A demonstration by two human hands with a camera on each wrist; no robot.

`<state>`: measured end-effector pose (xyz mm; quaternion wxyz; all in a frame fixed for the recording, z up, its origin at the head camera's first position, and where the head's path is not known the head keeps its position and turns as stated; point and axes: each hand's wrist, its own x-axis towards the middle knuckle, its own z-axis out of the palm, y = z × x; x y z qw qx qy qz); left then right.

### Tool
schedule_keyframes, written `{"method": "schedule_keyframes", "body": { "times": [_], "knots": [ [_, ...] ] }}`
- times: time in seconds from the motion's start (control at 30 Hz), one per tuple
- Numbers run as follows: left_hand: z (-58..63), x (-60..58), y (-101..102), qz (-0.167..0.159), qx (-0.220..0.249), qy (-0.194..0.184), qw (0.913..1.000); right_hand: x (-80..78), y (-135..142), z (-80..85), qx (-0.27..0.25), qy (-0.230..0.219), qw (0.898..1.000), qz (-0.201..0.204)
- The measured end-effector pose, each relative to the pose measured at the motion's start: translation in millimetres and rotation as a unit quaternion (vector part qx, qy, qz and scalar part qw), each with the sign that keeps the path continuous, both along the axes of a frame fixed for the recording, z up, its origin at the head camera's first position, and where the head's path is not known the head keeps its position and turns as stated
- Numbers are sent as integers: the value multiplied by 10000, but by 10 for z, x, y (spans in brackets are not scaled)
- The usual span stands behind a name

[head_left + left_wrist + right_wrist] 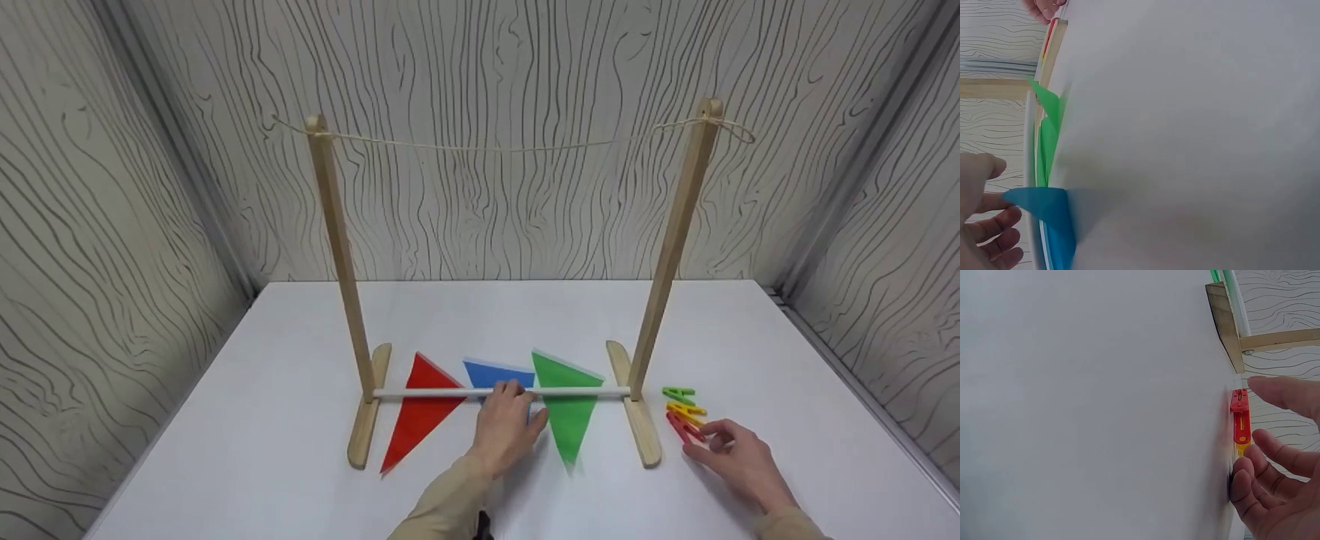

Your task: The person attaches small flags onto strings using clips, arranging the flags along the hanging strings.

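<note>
Just beside the right hand (741, 459) lies a clothespin (1239, 414) (red).

Three clothespins (684, 409), perhaps touching, right of stand (667, 274)

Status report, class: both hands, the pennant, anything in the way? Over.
Left hand at blue pennant. Right hand beside red clothespin. White crossbar above blue pennant, possibly in the way.

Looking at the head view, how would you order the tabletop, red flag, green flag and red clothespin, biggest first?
1. Tabletop
2. Red flag and green flag: they look too alike to rank
3. Red clothespin
</note>
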<state>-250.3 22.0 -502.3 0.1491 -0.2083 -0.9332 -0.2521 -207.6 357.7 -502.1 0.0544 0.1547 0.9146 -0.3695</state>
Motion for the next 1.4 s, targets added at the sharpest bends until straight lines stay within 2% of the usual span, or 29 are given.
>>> {"method": "schedule_keyframes", "body": {
  "times": [0.27,0.6,0.87,1.17,1.4],
  "knots": [
    [-3,-31,127,-124,-595,269,9978,11,3,-15,-1,51,10000,20],
    [-9,-29,202,-66,-1318,267,9909,10,0,-6,-23,47,10000,10],
    [-48,-10,197,55,-2231,225,9745,14,-7,-9,41,-14,10000,17],
    [-23,10,165,54,-2198,-58,9755,39,-17,-20,205,188,9995,136],
    [14,-15,139,-92,-2269,-469,9728,26,-15,-10,141,70,9998,85]
  ]
}}
